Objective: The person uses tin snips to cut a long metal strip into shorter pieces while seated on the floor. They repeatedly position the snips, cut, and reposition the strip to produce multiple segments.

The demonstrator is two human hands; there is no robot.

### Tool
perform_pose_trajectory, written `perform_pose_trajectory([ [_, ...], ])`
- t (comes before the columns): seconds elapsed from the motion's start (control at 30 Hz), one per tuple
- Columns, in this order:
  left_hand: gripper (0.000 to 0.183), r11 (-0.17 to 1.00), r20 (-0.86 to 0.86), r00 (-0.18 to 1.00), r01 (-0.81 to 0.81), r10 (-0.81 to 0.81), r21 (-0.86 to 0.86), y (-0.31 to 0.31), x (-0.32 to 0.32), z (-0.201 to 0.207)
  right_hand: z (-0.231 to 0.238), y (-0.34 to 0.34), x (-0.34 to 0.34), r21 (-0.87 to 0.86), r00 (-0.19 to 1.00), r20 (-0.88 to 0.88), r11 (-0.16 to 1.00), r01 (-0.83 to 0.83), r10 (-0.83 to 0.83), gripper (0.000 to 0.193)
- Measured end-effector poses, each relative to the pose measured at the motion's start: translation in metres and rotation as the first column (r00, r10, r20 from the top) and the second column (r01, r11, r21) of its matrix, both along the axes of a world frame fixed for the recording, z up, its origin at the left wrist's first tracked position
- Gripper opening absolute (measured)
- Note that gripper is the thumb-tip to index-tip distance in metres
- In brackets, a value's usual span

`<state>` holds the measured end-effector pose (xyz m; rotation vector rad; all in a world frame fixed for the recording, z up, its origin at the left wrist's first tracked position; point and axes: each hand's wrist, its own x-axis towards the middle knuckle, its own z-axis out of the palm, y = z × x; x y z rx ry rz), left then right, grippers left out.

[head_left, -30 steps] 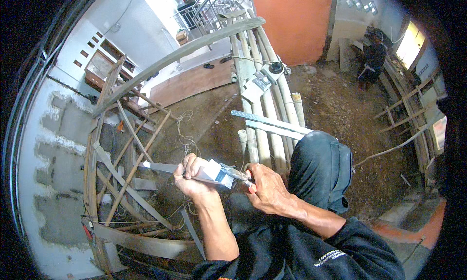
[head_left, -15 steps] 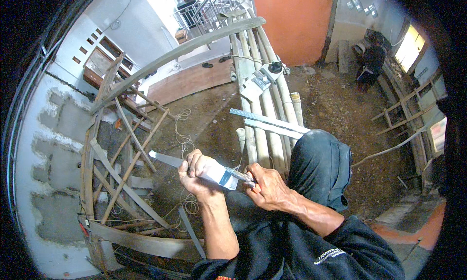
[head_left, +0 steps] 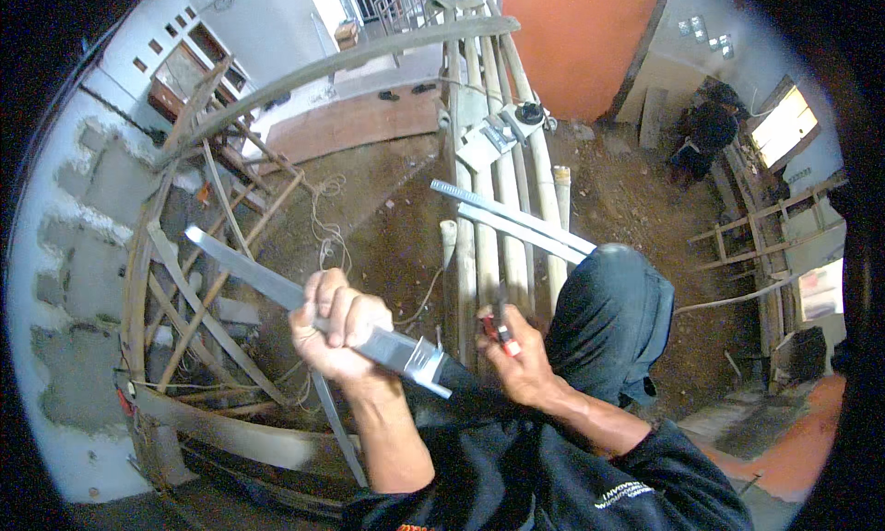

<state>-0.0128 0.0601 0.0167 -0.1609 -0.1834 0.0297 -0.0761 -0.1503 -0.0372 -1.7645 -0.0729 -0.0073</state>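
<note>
Left fingers (head_left: 343, 321) grip one grey metal channel (head_left: 244, 268); right fingers (head_left: 524, 332) grip one red-handled tool (head_left: 508, 347), now drawn clear of the channel's near end, leaving that end free.

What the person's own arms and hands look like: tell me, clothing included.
The left hand and right hand wear no gloves, and no watch shows at either wrist. Black sleeves leave both forearms bare; the black top carries white lettering.
</note>
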Motion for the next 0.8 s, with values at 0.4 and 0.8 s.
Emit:
perform_pose_trajectory([
  [0.4,0.012,0.976,-0.412,0.895,0.212,-0.172,0.053,0.005,-0.057,-0.053,0.025,0.002,-0.029,0.307,0.904,-0.005,0.861,-0.406,0.428,0.044],
  [0.8,0.012,0.974,-0.292,0.956,0.069,-0.003,0.216,-0.029,-0.039,-0.046,0.016,-0.009,-0.041,0.062,0.999,0.031,0.997,-0.041,0.039,0.034],
])
